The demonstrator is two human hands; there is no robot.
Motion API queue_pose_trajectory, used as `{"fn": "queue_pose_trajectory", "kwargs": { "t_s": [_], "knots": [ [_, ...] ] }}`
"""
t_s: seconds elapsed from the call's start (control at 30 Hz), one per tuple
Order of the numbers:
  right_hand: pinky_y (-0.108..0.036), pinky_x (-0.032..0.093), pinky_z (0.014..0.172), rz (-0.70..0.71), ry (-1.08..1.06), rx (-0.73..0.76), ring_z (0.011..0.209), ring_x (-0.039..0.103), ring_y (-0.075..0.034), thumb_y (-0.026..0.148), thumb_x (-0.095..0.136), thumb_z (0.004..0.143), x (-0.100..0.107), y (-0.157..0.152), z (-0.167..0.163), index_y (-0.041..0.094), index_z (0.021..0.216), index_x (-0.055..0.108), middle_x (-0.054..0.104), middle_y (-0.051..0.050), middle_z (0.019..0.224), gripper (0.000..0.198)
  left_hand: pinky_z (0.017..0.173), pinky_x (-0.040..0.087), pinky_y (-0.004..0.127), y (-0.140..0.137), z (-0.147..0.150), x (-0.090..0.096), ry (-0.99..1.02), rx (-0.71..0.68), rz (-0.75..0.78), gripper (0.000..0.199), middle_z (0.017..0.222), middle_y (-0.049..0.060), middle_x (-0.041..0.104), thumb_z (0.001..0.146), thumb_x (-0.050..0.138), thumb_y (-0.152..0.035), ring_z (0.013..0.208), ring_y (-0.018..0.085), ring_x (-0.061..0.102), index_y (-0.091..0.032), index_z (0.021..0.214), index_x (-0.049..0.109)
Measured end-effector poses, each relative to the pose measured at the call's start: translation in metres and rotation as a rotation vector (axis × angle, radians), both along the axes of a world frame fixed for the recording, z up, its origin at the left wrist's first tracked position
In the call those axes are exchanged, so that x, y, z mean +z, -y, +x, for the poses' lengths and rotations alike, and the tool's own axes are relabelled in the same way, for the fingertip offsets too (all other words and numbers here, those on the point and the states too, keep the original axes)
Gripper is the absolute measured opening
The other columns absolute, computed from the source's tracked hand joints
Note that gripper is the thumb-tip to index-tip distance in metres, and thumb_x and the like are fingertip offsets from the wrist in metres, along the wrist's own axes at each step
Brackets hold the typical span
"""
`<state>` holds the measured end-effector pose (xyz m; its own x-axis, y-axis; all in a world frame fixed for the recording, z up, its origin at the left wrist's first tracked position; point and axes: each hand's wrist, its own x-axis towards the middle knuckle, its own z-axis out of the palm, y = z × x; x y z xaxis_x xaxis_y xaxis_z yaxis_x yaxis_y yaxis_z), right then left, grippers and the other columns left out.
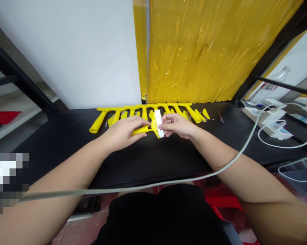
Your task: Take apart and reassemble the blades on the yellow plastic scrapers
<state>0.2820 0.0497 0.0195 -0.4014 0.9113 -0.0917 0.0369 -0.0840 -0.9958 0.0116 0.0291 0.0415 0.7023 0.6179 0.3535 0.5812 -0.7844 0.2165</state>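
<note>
My left hand (126, 131) is closed around the handle of a yellow scraper (141, 130), whose wide head points right. Between the fingers and thumb of my right hand (177, 125) is a flat whitish strip (158, 119), held against or just over the scraper's head. I cannot tell whether strip and head touch all along. Behind my hands, several similar yellow scrapers (99, 120) lie in a row along the back of the black table (148, 160). Small yellow pieces (206, 114) lie among and beside them, partly hidden by my hands.
A small screwdriver (221, 119) lies at the right. Further right are white power strips (270, 124) with cables and a clear plastic bottle (270, 85). One pale cable (168, 182) crosses in front of my arms. A white panel (92, 51) and yellow sheeting (206, 51) stand behind.
</note>
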Motion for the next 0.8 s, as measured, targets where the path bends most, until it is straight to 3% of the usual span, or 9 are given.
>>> {"fn": "queue_pose_trajectory", "kwargs": {
  "t_s": [0.3, 0.47, 0.53, 0.63, 0.7, 0.8],
  "knots": [
    [-0.019, 0.059, 0.054, 0.105, 0.088, 0.179, 0.059, 0.068, -0.01, 0.028, 0.09, 0.076, -0.001, -0.001, 0.006, 0.016, 0.094, 0.067, 0.072, 0.001, 0.072, 0.032, 0.096, 0.053, 0.041, 0.002, 0.001, 0.001, -0.042, -0.005, 0.022, 0.031, 0.127, 0.009, 0.072, 0.103, 0.061, -0.036, 0.115, 0.027, 0.068, -0.023, 0.13, 0.068],
    [-0.023, 0.057, 0.052, 0.244, -0.008, 0.045, 0.06, 0.065, -0.012, 0.041, 0.092, 0.073, 0.0, -0.007, 0.01, 0.019, 0.092, 0.069, 0.07, 0.001, 0.076, 0.037, 0.098, 0.052, 0.041, 0.001, 0.0, 0.003, -0.017, 0.006, -0.024, 0.033, 0.124, 0.009, 0.072, 0.104, 0.058, -0.039, 0.116, 0.027, 0.066, -0.022, 0.13, 0.068],
    [-0.025, 0.057, 0.055, 0.336, -0.031, -0.055, 0.064, 0.063, -0.013, 0.048, 0.087, 0.079, 0.002, -0.01, 0.014, 0.02, 0.093, 0.073, 0.07, -0.001, 0.08, 0.035, 0.099, 0.052, 0.041, 0.001, 0.0, 0.003, -0.021, 0.012, -0.036, 0.033, 0.124, 0.009, 0.072, 0.104, 0.057, -0.04, 0.114, 0.027, 0.066, -0.023, 0.13, 0.068],
    [-0.031, 0.058, 0.07, 0.583, 0.077, -0.165, 0.075, 0.065, -0.017, 0.047, 0.079, 0.088, 0.006, -0.011, 0.021, 0.023, 0.098, 0.079, 0.073, -0.003, 0.087, 0.026, 0.1, 0.052, 0.041, 0.001, 0.0, 0.004, -0.033, 0.021, -0.049, 0.035, 0.125, 0.009, 0.072, 0.104, 0.056, -0.041, 0.114, 0.027, 0.066, -0.023, 0.132, 0.068],
    [-0.036, 0.057, 0.082, 0.741, 0.176, -0.181, 0.084, 0.067, -0.02, 0.042, 0.074, 0.093, 0.01, -0.008, 0.024, 0.025, 0.103, 0.082, 0.075, -0.004, 0.091, 0.022, 0.1, 0.051, 0.041, 0.001, 0.001, 0.004, -0.032, 0.024, -0.054, 0.035, 0.126, 0.009, 0.072, 0.104, 0.056, -0.041, 0.114, 0.027, 0.066, -0.022, 0.132, 0.068],
    [-0.042, 0.054, 0.095, 0.835, 0.226, -0.134, 0.095, 0.069, -0.023, 0.035, 0.067, 0.095, 0.013, -0.003, 0.025, 0.026, 0.104, 0.083, 0.077, -0.006, 0.099, 0.021, 0.1, 0.051, 0.041, 0.001, 0.001, 0.004, -0.021, 0.016, -0.055, 0.035, 0.125, 0.009, 0.072, 0.104, 0.057, -0.04, 0.114, 0.027, 0.066, -0.022, 0.132, 0.068]
  ]
}}
